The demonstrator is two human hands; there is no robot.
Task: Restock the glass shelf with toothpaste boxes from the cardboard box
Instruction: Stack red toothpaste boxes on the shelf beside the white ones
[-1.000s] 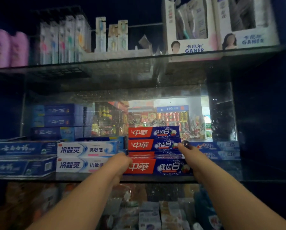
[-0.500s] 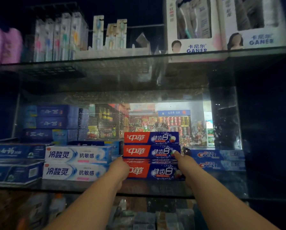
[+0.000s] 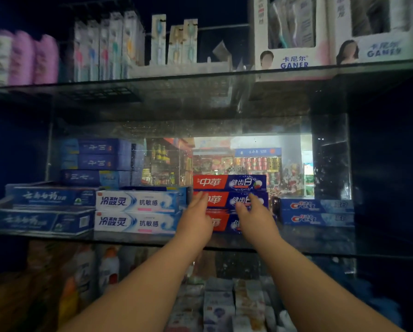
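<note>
Camera: one only, worn on the person's head
Looks: forward at the glass shelf (image 3: 320, 240), from a height between it and the upper shelf (image 3: 152, 92); the upper shelf shows from below
How near: close; both arms run from the bottom edge up to the toothpaste boxes (image 3: 229, 182); the left hand (image 3: 196, 221) and right hand (image 3: 255, 221) sit near the middle
Width: very wide; goods above and below fit in too
Lines: shelf edges spread apart toward the right
</note>
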